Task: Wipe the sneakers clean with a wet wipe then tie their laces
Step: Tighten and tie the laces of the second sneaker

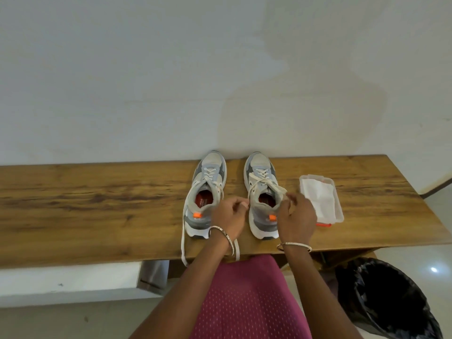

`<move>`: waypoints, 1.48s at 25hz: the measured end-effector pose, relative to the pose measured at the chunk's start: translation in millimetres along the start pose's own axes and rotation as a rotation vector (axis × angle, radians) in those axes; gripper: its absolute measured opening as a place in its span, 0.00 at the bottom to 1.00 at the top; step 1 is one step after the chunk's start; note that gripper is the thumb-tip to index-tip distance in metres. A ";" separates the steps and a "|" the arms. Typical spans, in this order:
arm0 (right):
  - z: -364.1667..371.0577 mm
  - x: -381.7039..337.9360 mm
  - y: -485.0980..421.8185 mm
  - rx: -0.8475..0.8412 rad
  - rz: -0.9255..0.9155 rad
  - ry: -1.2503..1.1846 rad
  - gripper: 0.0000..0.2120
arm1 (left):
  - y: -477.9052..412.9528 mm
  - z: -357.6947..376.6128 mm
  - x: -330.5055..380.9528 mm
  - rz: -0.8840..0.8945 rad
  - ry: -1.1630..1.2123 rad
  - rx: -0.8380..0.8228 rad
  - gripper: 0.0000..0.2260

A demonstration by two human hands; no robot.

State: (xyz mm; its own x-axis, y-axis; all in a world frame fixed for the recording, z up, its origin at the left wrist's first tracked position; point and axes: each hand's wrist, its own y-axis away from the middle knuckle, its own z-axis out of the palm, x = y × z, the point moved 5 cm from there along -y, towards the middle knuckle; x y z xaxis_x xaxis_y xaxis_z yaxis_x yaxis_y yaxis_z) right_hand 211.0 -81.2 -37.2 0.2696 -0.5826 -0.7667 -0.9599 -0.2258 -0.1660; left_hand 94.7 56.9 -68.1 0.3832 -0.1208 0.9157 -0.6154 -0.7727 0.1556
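A pink dotted garment fills the bottom centre, nearest the lens, with both forearms reaching up from it toward 12 o'clock. At 4 o'clock from it stands a bin lined with a black bag, on pale glossy floor. At 9 o'clock a white ledge runs under the counter's near edge.

Each wrist carries a thin metal bangle. The left hand has its grip closed, fingers curled and pinching one end of a white lace; the right hand pinches the other end of it the same way. The lace belongs to the right shoe, which sits between the two hands with its heel toward the person and toe at 12 o'clock. The right hand covers part of that shoe's outer side and the near corner of the tray.

Just beside it at 9 o'clock stands the left shoe, apart from it, parallel, also grey and white with an orange heel tab and red insole. Its laces lie loose, trailing over the counter's near edge.

At 3 o'clock from the right shoe lies a clear plastic tray holding a white wipe, with something orange at its near edge.

The counter is brown wood-grain, long and narrow. Behind it rises a plain white wall, marked by a faint shadow above the shoes.
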 end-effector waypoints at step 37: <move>93.6 -60.3 34.3 -0.567 -0.520 0.185 0.09 | -12.9 -90.7 -33.4 0.125 -0.355 0.052 0.07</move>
State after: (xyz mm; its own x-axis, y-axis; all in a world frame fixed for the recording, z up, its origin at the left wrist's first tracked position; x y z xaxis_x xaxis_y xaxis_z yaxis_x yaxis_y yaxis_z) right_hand 154.7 19.3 -54.7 0.7291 -0.4025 -0.5536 -0.5356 -0.8391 -0.0952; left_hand 27.3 127.4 -67.0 0.5278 -0.4176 0.7396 -0.6405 -0.7676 0.0237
